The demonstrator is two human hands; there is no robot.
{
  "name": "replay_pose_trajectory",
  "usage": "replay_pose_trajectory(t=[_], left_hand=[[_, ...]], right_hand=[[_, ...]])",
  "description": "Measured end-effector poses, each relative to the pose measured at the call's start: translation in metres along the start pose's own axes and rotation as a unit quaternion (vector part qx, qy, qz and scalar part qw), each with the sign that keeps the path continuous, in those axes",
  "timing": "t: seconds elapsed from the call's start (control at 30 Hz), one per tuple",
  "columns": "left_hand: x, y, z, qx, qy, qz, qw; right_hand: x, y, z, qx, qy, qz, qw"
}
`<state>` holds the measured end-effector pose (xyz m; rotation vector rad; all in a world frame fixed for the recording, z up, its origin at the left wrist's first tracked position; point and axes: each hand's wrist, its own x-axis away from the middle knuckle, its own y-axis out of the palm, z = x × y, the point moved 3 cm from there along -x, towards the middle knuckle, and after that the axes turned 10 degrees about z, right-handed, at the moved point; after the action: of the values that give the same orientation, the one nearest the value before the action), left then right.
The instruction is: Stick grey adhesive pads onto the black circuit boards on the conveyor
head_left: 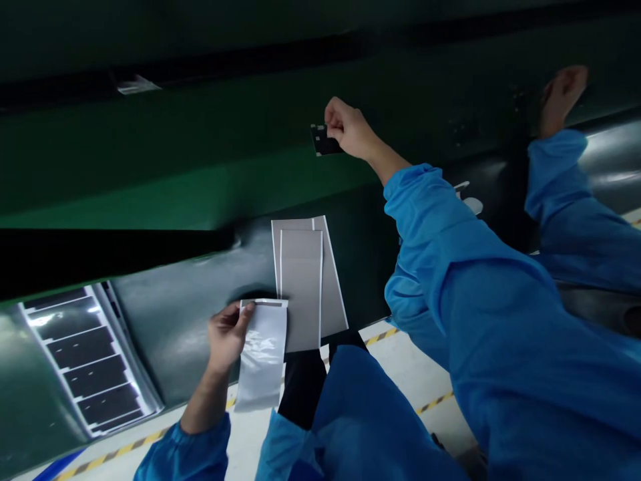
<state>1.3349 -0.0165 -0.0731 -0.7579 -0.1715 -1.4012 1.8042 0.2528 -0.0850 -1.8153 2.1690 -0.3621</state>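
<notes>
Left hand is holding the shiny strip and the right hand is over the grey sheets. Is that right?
Not quite. The head view shows the right hand at the black piece, away from the grey sheets. The left hand is holding the shiny strip.

A green work surface [165,160] spanned the view, a dark band [280,57] crossing its far part; a small pale scrap [137,85] lay at that band, upper left; a co-worker's blue sleeve [561,174] entered at right; below — a pale floor [415,369] with yellow-and-black tape [125,449], a blue strip [60,464] at lower left.
</notes>
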Motion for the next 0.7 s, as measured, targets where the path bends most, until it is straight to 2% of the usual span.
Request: replay_pose_trajectory(t=[0.23,0.37,0.57,0.63,0.7], left_hand=[[0.001,-0.001,0.004,0.001,0.002,-0.004,1.0],[0.001,-0.001,0.005,0.004,0.006,-0.006,1.0],[0.0,-0.002,0.001,-0.009,-0.002,-0.007,1.0],[-0.002,-0.003,-0.001,-0.014,-0.006,-0.002,1.0],[-0.003,-0.004,-0.002,-0.019,-0.012,0.0,1.0]], right_hand=[[-0.007,-0.013,0.008,-0.011,-0.006,-0.027,1.0],[-0.007,-0.019,0.014,0.008,-0.033,-0.036,0.999],[-0.002,-0.023,0.02,0.139,-0.069,-0.058,0.986],[0.003,-0.026,0.014,0.199,-0.087,-0.039,0.975],[0.008,-0.034,0.006,0.243,-0.093,0.009,0.965]])
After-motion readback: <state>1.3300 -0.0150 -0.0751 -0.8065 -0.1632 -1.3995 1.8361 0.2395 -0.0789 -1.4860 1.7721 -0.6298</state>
